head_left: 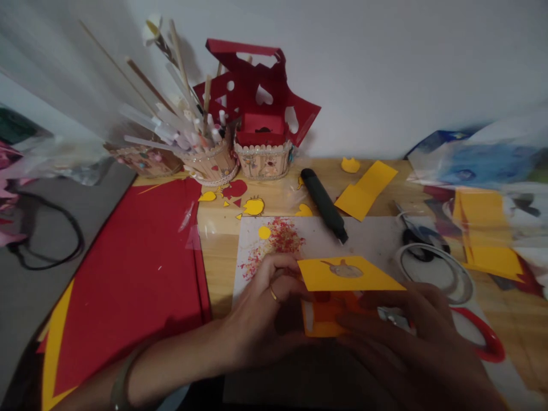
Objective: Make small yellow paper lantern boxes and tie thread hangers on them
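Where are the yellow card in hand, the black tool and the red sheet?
yellow card point(372, 277), head view, flat top face.
black tool point(324, 204), head view, mid body.
red sheet point(132, 285), head view, bare middle.

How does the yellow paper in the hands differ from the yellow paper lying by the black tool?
The held yellow paper is gripped by the left hand, bent over, with a roundish shape marked on its top face. The loose yellow paper lies flat on the wooden table, untouched and plain. Both look the same yellow.
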`<action>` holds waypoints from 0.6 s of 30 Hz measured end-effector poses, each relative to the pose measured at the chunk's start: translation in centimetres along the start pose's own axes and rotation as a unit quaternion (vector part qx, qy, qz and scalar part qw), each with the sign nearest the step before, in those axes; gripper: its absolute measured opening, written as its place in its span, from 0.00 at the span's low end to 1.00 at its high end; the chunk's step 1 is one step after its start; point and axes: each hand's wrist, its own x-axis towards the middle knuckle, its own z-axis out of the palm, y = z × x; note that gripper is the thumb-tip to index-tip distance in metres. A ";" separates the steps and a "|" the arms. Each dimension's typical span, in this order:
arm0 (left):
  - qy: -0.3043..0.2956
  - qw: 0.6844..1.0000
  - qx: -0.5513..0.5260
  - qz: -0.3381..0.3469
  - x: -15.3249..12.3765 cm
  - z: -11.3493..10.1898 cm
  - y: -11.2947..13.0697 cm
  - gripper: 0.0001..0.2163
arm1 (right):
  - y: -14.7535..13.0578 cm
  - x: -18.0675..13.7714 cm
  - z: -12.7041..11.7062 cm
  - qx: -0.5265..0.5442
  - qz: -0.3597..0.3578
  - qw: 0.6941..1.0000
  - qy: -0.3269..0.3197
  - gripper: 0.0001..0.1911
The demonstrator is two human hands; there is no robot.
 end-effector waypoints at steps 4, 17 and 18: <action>-0.012 1.000 -0.005 -0.006 0.0 -0.1 0.0 0.24 | -0.1 -0.1 -0.5 -0.018 0.000 1.000 0.006 0.06; -0.001 1.000 0.025 0.005 0.3 -0.1 0.3 0.23 | -0.1 -2.2 -1.5 0.071 0.157 0.985 -0.014 0.07; 0.005 1.000 0.027 0.008 0.4 -0.1 0.5 0.23 | -0.3 -2.0 -1.3 0.081 0.181 0.980 -0.008 0.07</action>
